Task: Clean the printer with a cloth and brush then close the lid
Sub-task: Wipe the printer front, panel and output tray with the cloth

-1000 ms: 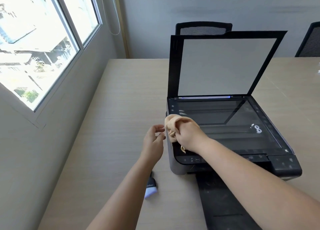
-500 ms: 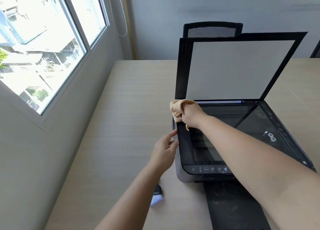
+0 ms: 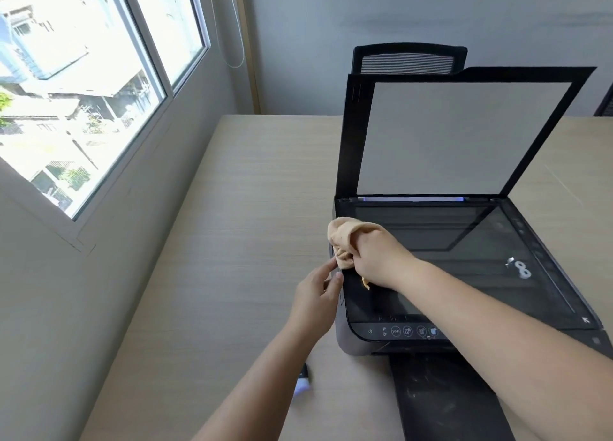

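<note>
A black printer stands on the wooden table, its lid raised upright and the scanner glass bare. My right hand grips a bunched beige cloth on the printer's left rim. Fingertips of my left hand touch the printer's left side just below the cloth. A small brush lies on the table under my left forearm, partly hidden.
A black output tray sticks out from the printer's front toward me. A black chair stands behind the lid. A wall with a window runs along the table's left edge.
My right hand slid the cloth back along the left rim, then forward again. My left hand came up from beside the printer until its fingertips touched the printer's side.
</note>
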{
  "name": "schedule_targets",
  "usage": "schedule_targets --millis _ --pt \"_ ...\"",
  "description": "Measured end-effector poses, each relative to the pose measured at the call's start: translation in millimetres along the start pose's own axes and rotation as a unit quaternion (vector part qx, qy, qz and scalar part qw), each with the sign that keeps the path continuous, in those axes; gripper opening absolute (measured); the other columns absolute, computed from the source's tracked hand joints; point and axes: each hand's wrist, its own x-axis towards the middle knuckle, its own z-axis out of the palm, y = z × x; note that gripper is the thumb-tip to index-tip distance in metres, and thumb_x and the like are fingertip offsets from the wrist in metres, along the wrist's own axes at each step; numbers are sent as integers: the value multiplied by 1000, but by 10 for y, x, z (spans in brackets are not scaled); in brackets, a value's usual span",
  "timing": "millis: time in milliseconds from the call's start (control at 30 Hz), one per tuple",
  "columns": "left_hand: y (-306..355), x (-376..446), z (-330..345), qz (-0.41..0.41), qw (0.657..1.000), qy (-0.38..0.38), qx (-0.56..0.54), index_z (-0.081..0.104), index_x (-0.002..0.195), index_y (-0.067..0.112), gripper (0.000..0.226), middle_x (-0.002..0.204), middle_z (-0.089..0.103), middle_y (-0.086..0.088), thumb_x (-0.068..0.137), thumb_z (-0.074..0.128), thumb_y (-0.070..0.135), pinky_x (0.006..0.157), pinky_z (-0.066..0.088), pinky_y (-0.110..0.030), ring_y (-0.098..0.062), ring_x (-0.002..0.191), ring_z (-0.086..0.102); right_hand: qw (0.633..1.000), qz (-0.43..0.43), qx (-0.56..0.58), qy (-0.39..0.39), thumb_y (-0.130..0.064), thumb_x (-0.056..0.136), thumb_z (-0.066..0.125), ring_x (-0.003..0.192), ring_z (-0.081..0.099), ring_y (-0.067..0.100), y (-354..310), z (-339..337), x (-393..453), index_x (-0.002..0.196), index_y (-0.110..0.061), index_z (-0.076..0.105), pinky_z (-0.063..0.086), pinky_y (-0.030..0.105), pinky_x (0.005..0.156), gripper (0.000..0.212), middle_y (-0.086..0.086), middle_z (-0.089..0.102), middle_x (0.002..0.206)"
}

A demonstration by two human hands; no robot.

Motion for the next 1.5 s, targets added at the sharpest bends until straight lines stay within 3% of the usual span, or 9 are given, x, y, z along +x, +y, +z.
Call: schedule_targets --millis 200,400,567,800,1000,1100,1300,1400,1500 --pt "-41 -8 38 -19 1000 3 -6 52 137 35 41 100 65 16 96 47 37 93 49 -27 -4 96 63 993 68 93 -32 -3 78 40 64 46 14 -60 -236 469 76 -21 44 47 37 66 18 -1 50 73" --pt "24 -3 9 -29 1000 -1 -4 53 135 35 38 88 59 15 98 48 31 88 49 -25 1 83 54 993 91 61 -35 -13 80 58 83 45 17 -1 -356 687 84 -31 44 46 32 80 24 -3 48 93" --pt "25 0 -3 -28 1000 1 11 53 135 35 38 88 69 7 97 49 32 84 51 -31 -8 79 64 986 107 101 -80 2 64 33 69 35 25 75 -308 630 72 -23 34 37 38 62 26 -1 35 70" --pt "-2 17 -9 -14 999 -3 30 52 135 36 38 99 70 9 98 48 33 71 46 -17 0 71 59 981 173 82 -20 -11 70 43 72 56 13 -1 -237 676 67 -22 51 47 29 73 14 -12 54 70" --pt "29 38 -106 -17 998 -39 43 52 137 33 39 122 65 12 99 50 30 82 43 -6 10 98 60 985 122 108 -51 -16 91 50 88 66 10 -71 -319 658 104 -14 66 48 24 91 21 -1 70 99" --pt "-9 42 -125 -21 998 -56 11 51 138 32 39 123 63 14 100 47 23 92 45 -16 8 106 59 989 106 60 -83 -15 89 49 77 60 14 -124 -364 567 84 -13 59 47 22 80 11 -1 64 85" --pt "-110 26 -90 -100 993 -45 -48 60 128 18 45 89 62 -1 97 34 -2 82 48 -22 -8 99 67 992 66 33 -100 -19 88 49 92 60 17 -286 -287 -200 100 -23 63 51 35 87 18 -2 66 99" --pt "-70 18 -70 -86 995 -32 -38 70 104 27 35 91 71 5 95 42 8 84 53 -29 -19 103 67 991 55 26 -116 -22 90 48 105 58 20 -413 -195 -610 121 -22 58 49 34 92 33 1 65 116" --pt "-26 -55 -35 -47 998 -8 -28 67 120 29 30 117 69 9 96 50 24 99 48 -35 -11 113 61 994 31 16 -103 -30 92 47 128 46 22 -589 -131 -1041 140 -21 43 39 32 105 48 4 51 139"
